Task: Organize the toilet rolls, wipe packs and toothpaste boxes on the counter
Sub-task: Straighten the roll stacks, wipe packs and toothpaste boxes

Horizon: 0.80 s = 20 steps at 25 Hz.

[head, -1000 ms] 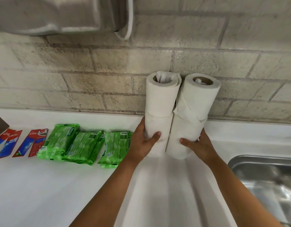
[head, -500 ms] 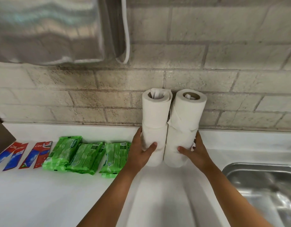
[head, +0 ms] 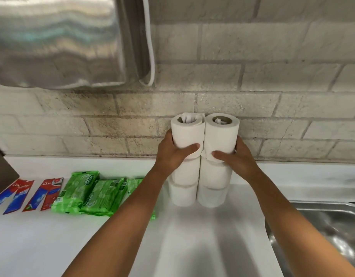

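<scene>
Two stacks of white toilet rolls stand side by side against the brick wall, three high each. My left hand (head: 175,154) grips the top roll of the left stack (head: 187,132). My right hand (head: 235,156) grips the top roll of the right stack (head: 221,134). Lower rolls (head: 184,193) rest on the white counter (head: 52,246). Three green wipe packs (head: 80,191) lie in a row to the left, the rightmost partly hidden by my left forearm. Two red toothpaste boxes (head: 45,193) lie further left.
A steel sink (head: 322,226) sits at the right front. A metal dispenser (head: 58,41) hangs on the wall above the left side. A dark object (head: 2,166) pokes in at the left edge.
Both hands have moved up from the lower rolls to the top rolls of the two stacks. The camera has tilted, so the stacks look lower in view.
</scene>
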{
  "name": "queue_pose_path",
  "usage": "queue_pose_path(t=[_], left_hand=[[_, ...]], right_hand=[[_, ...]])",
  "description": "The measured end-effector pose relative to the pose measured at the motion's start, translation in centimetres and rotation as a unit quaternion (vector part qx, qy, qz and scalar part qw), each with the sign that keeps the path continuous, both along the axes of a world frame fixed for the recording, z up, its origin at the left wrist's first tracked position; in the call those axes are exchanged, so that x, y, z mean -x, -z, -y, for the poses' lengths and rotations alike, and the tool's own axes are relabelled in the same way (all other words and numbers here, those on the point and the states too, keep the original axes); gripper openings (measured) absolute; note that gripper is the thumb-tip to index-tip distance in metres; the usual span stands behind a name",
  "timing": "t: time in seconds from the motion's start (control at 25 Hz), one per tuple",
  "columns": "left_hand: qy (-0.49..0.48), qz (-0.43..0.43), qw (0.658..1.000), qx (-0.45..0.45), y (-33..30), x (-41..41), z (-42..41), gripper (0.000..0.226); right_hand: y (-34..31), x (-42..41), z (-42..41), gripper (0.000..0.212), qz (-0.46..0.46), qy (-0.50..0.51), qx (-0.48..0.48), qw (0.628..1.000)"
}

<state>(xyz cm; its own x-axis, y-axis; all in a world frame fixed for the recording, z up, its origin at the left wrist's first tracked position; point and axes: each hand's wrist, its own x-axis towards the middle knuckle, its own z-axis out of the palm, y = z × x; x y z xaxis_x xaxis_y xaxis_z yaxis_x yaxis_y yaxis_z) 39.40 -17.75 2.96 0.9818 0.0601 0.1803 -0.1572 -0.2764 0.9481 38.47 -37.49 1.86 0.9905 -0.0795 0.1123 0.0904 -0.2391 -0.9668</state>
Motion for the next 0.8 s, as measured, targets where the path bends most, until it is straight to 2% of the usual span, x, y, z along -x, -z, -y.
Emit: queue_pose_path(t=[0.16, 0.36, 0.48, 0.56, 0.64, 0.72, 0.8], left_hand=[[0.013, -0.004, 1.000, -0.006, 0.1, -0.3, 0.0, 0.081], [0.035, 0.010, 0.999, 0.002, 0.4, 0.1, -0.2, 0.083], [0.028, 0.018, 0.999, 0.016, 1.8, 1.2, -0.6, 0.084], [-0.009, -0.006, 0.999, 0.041, 3.7, 2.3, -0.7, 0.088], [-0.048, -0.040, 0.994, 0.093, 5.8, 3.6, -0.2, 0.083], [-0.058, -0.065, 0.988, 0.131, 7.0, 4.7, 0.4, 0.072], [-0.041, -0.062, 0.988, 0.134, 7.9, 4.9, 0.7, 0.064]], right_hand=[[-0.1, -0.6, 0.2, 0.094, -0.018, -0.039, -0.007, 0.999], [0.1, -0.5, 0.6, 0.096, -0.017, -0.080, -0.009, 0.997], [0.4, 0.7, 1.3, 0.081, 0.011, -0.015, -0.035, 0.999], [2.2, 2.1, 1.6, 0.063, 0.025, 0.066, -0.100, 0.992], [5.2, 3.4, 1.1, 0.049, 0.005, 0.129, -0.169, 0.977], [8.2, 4.2, 0.2, 0.040, -0.041, 0.160, -0.165, 0.972], [9.5, 4.6, -0.9, 0.040, -0.066, 0.134, -0.132, 0.980]])
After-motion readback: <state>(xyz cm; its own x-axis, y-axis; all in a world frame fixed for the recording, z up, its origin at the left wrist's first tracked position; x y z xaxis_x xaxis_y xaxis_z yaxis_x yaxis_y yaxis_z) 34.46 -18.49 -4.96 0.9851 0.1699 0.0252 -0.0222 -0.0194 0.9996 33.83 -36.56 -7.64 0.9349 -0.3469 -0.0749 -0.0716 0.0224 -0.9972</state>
